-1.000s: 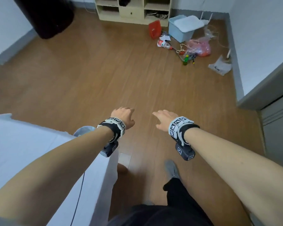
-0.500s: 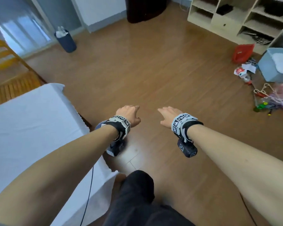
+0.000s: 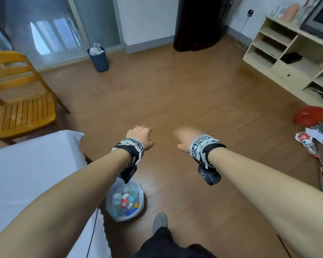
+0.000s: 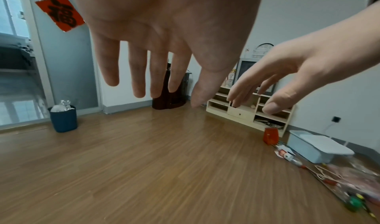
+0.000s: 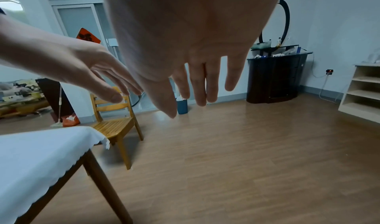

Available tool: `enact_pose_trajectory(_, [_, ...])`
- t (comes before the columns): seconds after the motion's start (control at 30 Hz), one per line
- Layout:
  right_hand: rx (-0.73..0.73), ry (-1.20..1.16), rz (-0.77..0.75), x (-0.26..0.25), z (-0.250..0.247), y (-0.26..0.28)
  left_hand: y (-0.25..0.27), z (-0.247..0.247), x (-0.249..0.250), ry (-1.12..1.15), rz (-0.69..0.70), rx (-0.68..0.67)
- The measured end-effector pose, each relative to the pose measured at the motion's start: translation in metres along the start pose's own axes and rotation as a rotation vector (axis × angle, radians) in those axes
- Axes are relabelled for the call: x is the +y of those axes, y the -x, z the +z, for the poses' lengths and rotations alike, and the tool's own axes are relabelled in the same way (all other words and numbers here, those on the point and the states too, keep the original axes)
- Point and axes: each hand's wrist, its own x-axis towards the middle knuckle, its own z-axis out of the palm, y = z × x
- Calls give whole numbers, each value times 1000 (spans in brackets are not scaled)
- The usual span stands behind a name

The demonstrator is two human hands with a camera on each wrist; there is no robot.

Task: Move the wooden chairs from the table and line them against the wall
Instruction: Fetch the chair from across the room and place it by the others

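A yellow wooden chair [image 3: 24,97] with a slatted seat stands at the far end of the table [image 3: 26,174], which wears a white cloth; the same chair [image 5: 115,123] shows in the right wrist view beyond the table [image 5: 37,154] corner. My left hand [image 3: 140,135] and right hand [image 3: 185,138] hover side by side over bare floor, well short of the chair. Both hold nothing. In the wrist views the left hand [image 4: 156,61] and right hand [image 5: 193,74] have straight, spread fingers.
A clear bag of bottles [image 3: 125,201] sits on the floor by my foot. A blue waste bin [image 3: 98,57] stands near the glass door. A dark cabinet [image 3: 198,25] and cream shelf unit [image 3: 291,58] line the far walls. Litter [image 3: 309,127] lies at the right.
The view has swung left: the clutter slid to the right edge, and the wooden chair, blue bin and glass door came into sight. Both hands stayed empty and level.
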Motion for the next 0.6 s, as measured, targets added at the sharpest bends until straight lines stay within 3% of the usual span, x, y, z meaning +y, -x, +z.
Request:
enact_pose_trajectory(0.3, [33,5,-32,32,-96,-168,-155,-74,-63,8,-57,45])
enact_pose_trajectory(0.6, [66,54,-187,53,-202,-404,-327,-135,-161,38,-251,36])
